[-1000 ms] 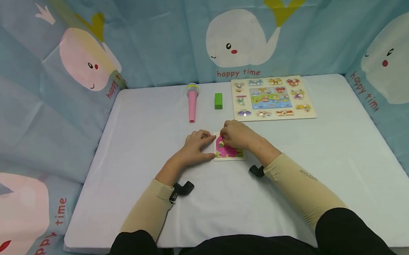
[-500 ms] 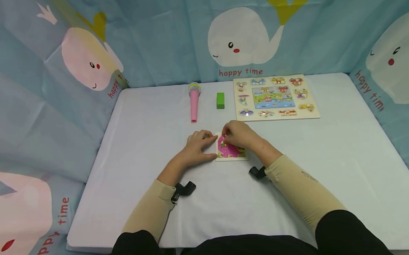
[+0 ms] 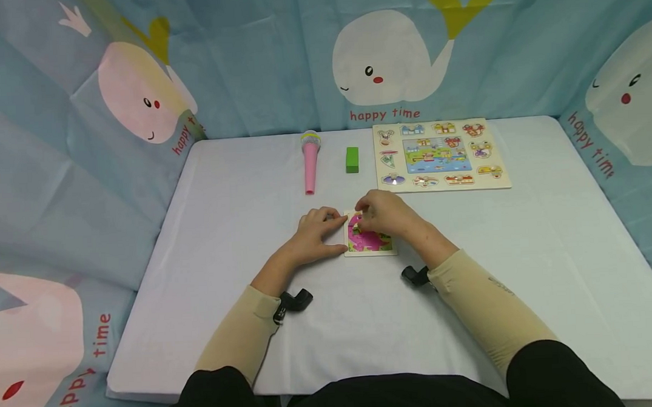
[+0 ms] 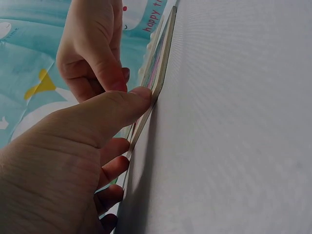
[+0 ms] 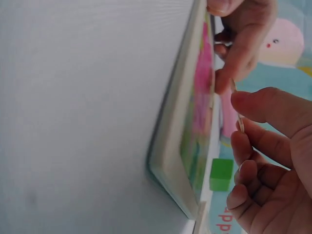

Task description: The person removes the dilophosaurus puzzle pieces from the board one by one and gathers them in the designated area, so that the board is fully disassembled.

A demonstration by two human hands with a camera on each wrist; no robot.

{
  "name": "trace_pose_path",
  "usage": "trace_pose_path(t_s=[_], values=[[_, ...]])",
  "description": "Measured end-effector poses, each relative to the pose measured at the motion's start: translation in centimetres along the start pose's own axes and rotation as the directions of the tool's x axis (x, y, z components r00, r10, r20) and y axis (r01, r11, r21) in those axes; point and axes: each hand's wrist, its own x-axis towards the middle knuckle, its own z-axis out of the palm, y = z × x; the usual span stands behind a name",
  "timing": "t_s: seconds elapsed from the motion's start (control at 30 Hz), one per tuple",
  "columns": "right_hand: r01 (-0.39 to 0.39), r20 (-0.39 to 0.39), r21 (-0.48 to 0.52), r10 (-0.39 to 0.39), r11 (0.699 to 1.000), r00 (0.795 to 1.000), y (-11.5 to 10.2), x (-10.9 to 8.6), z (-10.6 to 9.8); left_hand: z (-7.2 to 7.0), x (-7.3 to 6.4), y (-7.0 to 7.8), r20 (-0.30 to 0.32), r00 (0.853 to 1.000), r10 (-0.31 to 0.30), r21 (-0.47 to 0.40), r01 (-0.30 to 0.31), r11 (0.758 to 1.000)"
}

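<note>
A small square jigsaw puzzle (image 3: 368,243) with a pink dinosaur picture and pale frame lies flat on the table. At its left side, my left hand (image 3: 315,235) rests with thumb and forefinger spread, their tips on the frame's two left corners. In the left wrist view the left thumb (image 4: 117,105) presses the frame's edge. Above the puzzle's upper part, my right hand (image 3: 386,213) pinches a thin puzzle piece (image 5: 239,109) between thumb and fingers. That piece stands on edge in the right wrist view, its picture hidden.
Behind the hands on the white table (image 3: 228,208) lie a pink toy microphone (image 3: 310,165), a green block (image 3: 352,160) and a large wooden puzzle board (image 3: 440,183) with vehicle and animal pieces. A blue whale-print curtain (image 3: 265,66) hangs around the table's back and sides.
My right hand has lifted slightly and shifted a little right, with the piece between its fingers. The left hand keeps its place on the frame. The head view has shifted slightly.
</note>
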Motion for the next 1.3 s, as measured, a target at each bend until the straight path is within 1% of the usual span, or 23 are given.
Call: trace_pose_path(t_s=[0.13, 0.23, 0.37, 0.63, 1.0, 1.3], values=[[0.003, -0.021, 0.023, -0.003, 1.000, 1.000, 0.1, -0.8, -0.8, 0.1, 0.1, 0.0, -0.005, 1.000, 0.005, -0.005, -0.005, 1.000], [0.011, -0.034, 0.022, -0.011, 1.000, 0.999, 0.2, -1.4, -1.5, 0.0, 0.0, 0.1, -0.009, 1.000, 0.006, -0.005, -0.006, 1.000], [0.029, -0.049, 0.019, -0.028, 0.999, 0.998, 0.5, -2.3, -2.6, 0.0, 0.0, 0.2, -0.012, 1.000, 0.001, -0.001, -0.001, 1.000], [0.028, -0.100, 0.041, -0.024, 0.999, 0.995, 1.4, -4.1, -4.3, 0.0, -0.1, 0.3, -0.010, 1.000, -0.015, -0.013, 0.015, 1.000], [0.031, -0.121, 0.046, -0.025, 0.998, 0.992, 3.1, -5.9, -5.4, 0.0, 0.0, 0.4, -0.004, 1.000, -0.026, -0.003, 0.026, 1.000], [-0.013, -0.133, 0.077, 0.023, 0.997, 0.991, 4.3, -6.9, -5.7, 0.1, 0.1, 0.3, -0.013, 1.000, -0.025, -0.004, 0.025, 1.000]])
